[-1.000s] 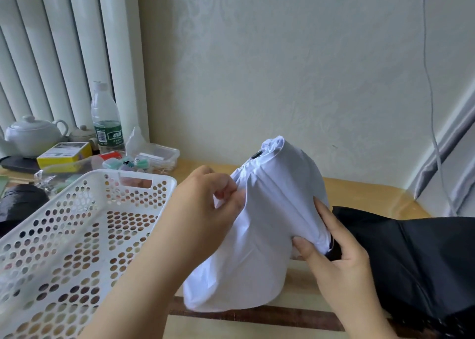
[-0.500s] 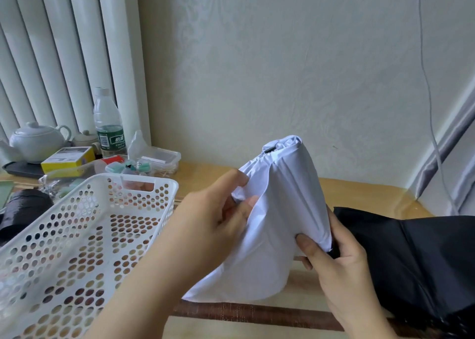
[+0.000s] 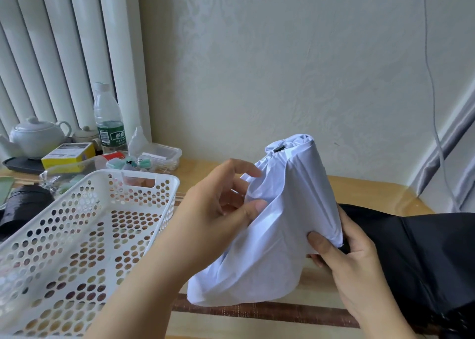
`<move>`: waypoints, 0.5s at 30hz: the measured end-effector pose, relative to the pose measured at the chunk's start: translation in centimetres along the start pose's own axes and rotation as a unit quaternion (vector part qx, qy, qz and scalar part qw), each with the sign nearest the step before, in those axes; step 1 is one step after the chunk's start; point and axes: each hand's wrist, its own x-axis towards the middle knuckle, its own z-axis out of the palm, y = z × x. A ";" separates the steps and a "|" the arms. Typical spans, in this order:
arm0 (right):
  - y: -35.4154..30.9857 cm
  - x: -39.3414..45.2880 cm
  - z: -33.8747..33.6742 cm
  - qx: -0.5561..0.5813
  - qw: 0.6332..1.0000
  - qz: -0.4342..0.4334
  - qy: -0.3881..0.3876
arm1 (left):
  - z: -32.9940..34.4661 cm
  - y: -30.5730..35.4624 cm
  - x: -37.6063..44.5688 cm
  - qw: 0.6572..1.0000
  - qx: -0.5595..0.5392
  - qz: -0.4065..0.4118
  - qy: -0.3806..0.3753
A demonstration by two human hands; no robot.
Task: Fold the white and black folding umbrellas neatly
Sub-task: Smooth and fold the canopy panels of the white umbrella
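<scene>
The white folding umbrella (image 3: 282, 223) is held upright above the table in the middle of the view, its loose canopy hanging down toward the table. My left hand (image 3: 218, 210) pinches a fold of the white cloth on its left side between thumb and fingers. My right hand (image 3: 344, 259) grips the umbrella low on its right side, thumb pressed on the cloth. The black umbrella (image 3: 421, 256) lies spread on the table to the right, partly behind my right hand.
A white perforated plastic basket (image 3: 133, 184) stands at the left. Behind it are a water bottle (image 3: 109, 117), a white teapot (image 3: 36, 135), a yellow box (image 3: 68, 155), a clear plastic box (image 3: 159, 156) and a dark roll (image 3: 24, 205). The wall is close behind the table (image 3: 372, 192).
My left hand has loosened its pinch and shifted lower on the white cloth, fingers more spread. The umbrella's canopy has been gathered narrower and turned a little. My right hand keeps its grip.
</scene>
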 end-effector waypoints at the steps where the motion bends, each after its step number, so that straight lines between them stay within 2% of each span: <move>1: 0.1 0.0 0.0 -0.004 1.000 0.001 0.000 | 0.2 -0.2 0.0 0.999 0.033 0.006 0.005; 3: 0.2 0.1 0.1 -0.015 1.000 -0.002 -0.002 | 0.6 -0.1 -0.1 0.996 0.089 0.012 0.016; 6: 0.3 0.1 0.1 -0.020 1.000 -0.003 -0.002 | 0.4 0.3 -0.1 0.997 0.070 -0.005 0.038; 12: -0.1 -0.1 0.8 0.048 0.998 0.019 -0.028 | 0.9 -0.1 0.0 0.985 -0.134 -0.062 0.088; 13: -0.2 -0.1 0.9 0.054 0.998 0.020 -0.033 | 0.7 -0.2 -0.1 0.985 -0.132 -0.061 0.088; 15: -0.2 -0.1 0.8 0.053 0.998 0.022 -0.030 | 0.1 -0.3 -0.2 0.996 -0.062 -0.041 0.054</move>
